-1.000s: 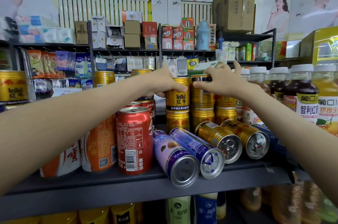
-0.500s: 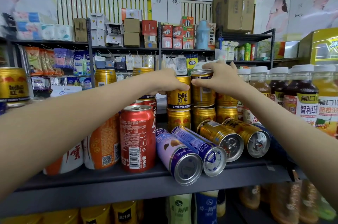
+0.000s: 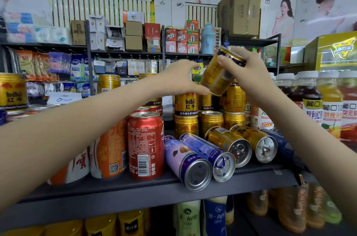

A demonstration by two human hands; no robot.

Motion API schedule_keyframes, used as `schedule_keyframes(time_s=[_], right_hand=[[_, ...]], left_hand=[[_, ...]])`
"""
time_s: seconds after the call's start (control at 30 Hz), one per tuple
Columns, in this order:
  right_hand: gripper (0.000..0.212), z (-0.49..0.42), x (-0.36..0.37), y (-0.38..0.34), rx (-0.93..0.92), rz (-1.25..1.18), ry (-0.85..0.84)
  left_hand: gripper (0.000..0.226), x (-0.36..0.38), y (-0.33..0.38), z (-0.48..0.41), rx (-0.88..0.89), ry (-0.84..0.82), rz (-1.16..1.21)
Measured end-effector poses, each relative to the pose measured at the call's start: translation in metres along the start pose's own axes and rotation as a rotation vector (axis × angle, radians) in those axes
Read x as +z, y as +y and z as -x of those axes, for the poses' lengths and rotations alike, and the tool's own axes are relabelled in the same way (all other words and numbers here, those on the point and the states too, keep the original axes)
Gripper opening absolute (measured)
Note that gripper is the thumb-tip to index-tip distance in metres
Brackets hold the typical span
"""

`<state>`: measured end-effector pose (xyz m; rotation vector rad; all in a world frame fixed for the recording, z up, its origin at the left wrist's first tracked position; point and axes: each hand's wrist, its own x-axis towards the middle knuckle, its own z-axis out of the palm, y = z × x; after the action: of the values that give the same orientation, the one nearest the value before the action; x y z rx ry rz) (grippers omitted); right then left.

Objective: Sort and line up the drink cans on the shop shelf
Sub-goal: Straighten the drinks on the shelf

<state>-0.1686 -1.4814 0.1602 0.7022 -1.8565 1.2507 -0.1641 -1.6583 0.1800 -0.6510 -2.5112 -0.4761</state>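
Gold can [image 3: 217, 76] sits in the right hand [image 3: 249, 75], with the fingers [image 3: 225, 61] curled round its upper half. They cover part of the dark top band, and motion blur makes the label unreadable.

The left hand [image 3: 179, 79] holds nothing and is spread in a loose C. Its thumb tip is at the can's lower rim, but we can't tell if it touches.

The can is in the air above the stacked Red Bull cans [image 3: 186, 106], clear of them. Its long axis is tilted, base down-left and top up-right.

Hidden or cut off:
- Our left forearm covers most of the orange can [image 3: 110, 150].
- Our right forearm hides the rear of a dark blue can [image 3: 278, 140].
- The lower shelf stock is blurred.

Room on the shelf is tight. The red cola can [image 3: 145, 145] stands upright on the left and the bottles [image 3: 311, 104] crowd the right.

Four cans lie on their sides with ends toward us: a purple can [image 3: 185, 160], a blue can [image 3: 208, 151] and two lying gold cans [image 3: 228, 143]. The purple can's end overhangs the shelf edge [image 3: 135, 197]. The only bare shelf we see is a strip in front of the cola can.
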Motion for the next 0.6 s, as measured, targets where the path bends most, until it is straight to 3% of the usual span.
schedule_keyframes(time_s=[0.13,0.23,0.37,0.5,0.6], right_hand=[[0.015,0.021,-0.003,-0.019,0.189,-0.474,0.036],[0.024,0.034,-0.001,-0.030,0.338,-0.816,0.123],[0.026,0.057,-0.001,-0.040,0.362,-1.000,0.108],[0.054,0.081,-0.013,-0.038,0.236,-0.756,-0.060],[0.051,0.098,-0.025,-0.037,0.047,-0.194,-0.006]], left_hand=[[0.076,-0.006,0.019,0.022,0.128,0.054,0.016],[0.066,-0.008,0.029,0.042,0.149,0.151,0.147],[0.063,-0.011,0.040,0.068,0.127,0.265,0.292],[0.057,-0.005,0.048,0.088,0.084,0.298,0.428],[0.063,0.002,0.059,0.101,0.012,0.303,0.465]])
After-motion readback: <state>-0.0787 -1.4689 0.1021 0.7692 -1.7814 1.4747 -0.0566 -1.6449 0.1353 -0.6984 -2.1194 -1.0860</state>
